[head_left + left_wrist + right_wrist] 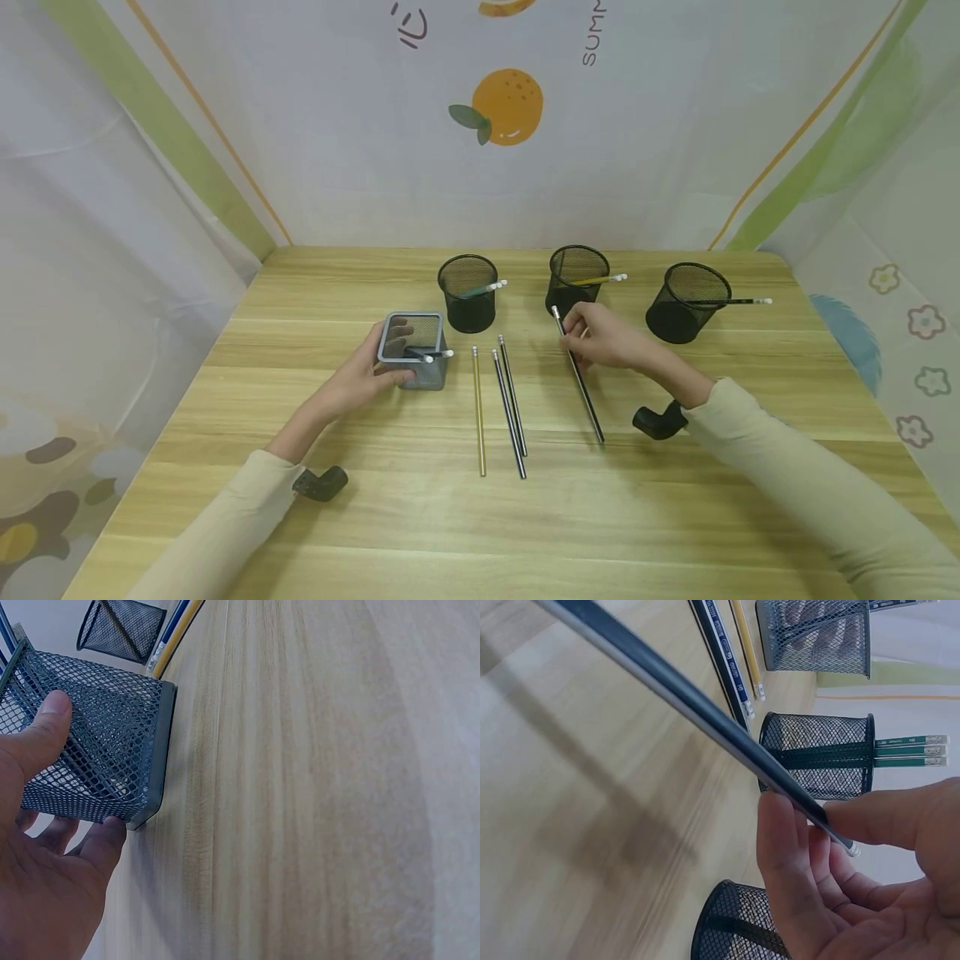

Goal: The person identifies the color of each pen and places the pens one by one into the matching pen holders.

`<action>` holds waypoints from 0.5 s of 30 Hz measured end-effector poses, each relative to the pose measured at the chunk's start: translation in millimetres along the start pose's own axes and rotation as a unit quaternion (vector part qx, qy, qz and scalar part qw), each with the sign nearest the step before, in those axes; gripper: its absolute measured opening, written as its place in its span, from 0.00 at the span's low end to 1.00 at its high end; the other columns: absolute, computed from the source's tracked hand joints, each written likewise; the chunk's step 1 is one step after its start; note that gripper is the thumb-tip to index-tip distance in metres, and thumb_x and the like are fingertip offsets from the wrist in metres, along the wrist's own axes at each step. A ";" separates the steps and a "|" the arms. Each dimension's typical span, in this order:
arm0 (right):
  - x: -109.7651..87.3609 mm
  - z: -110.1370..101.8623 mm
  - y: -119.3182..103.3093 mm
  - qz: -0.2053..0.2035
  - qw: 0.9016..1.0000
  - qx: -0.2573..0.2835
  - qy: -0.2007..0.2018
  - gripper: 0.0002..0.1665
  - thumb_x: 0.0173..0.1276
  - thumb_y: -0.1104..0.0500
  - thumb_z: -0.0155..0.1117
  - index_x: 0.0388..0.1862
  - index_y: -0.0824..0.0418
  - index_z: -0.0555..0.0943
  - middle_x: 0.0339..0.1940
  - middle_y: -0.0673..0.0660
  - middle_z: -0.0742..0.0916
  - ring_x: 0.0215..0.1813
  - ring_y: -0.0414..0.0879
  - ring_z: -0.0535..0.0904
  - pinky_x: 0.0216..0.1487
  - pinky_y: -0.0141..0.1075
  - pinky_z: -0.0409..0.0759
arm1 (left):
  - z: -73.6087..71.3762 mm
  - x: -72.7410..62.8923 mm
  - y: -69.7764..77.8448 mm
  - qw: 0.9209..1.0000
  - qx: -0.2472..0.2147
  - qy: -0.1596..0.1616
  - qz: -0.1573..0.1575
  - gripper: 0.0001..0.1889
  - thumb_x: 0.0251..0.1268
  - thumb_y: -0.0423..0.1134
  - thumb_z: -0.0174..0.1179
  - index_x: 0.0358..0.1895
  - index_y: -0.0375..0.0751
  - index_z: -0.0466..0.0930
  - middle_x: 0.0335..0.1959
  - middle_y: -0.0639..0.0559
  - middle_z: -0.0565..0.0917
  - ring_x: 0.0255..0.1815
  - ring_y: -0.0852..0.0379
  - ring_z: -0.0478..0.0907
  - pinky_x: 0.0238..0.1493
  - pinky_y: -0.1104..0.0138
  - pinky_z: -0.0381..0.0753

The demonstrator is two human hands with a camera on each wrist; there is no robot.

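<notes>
My left hand (358, 385) grips a grey square mesh pen holder (427, 377), thumb on one side and fingers on another. Two dark pencils with white erasers lean inside that holder. In the right wrist view, a black pencil (697, 712) is pinched between thumb and fingers of my right hand (870, 877). The head view has this pencil slanting above the table, eraser end up, near the middle round holder (576, 279). Between the hands lie a yellow pencil (479, 417), a dark blue pencil (510, 421) and a black pencil (513, 396).
A round black mesh holder (471, 312) with green pencils stands at the back. The middle one has yellow pencils. Farther right, another round holder (675, 321) with a black pencil looks tilted. A patterned curtain (360, 183) hangs behind the wooden table (375, 533).
</notes>
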State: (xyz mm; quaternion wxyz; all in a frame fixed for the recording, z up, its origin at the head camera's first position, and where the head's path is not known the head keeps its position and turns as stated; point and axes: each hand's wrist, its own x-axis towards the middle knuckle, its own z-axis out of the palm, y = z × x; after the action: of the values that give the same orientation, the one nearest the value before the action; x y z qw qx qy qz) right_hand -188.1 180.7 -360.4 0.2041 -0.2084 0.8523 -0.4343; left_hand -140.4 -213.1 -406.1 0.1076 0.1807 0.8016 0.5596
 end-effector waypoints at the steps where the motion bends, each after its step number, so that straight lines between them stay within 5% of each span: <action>1: -0.1 -0.7 -0.1 -0.002 1.000 -0.001 0.000 0.10 0.74 0.71 0.59 0.48 0.76 0.70 0.36 0.65 0.80 0.27 0.54 0.82 0.36 0.54 0.89 | 0.0 0.2 -0.1 1.000 0.000 0.000 0.000 0.42 0.67 0.25 0.65 0.78 0.37 0.49 0.76 0.34 0.60 0.76 0.36 0.57 0.71 0.40 0.63; 15: -4.9 -14.8 -4.5 -0.032 0.999 0.024 0.010 0.11 0.76 0.68 0.59 0.50 0.74 0.70 0.40 0.65 0.79 0.32 0.56 0.84 0.37 0.52 0.89 | 0.0 0.6 -0.8 1.000 0.001 0.002 0.000 0.42 0.67 0.24 0.65 0.78 0.36 0.49 0.75 0.33 0.61 0.76 0.36 0.57 0.71 0.40 0.63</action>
State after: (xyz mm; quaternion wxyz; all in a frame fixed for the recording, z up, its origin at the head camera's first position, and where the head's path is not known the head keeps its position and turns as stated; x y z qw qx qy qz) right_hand -191.1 190.6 -347.9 0.1865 -0.2261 0.8367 -0.4627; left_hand -141.1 -213.1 -406.8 0.1060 0.1798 0.8025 0.5589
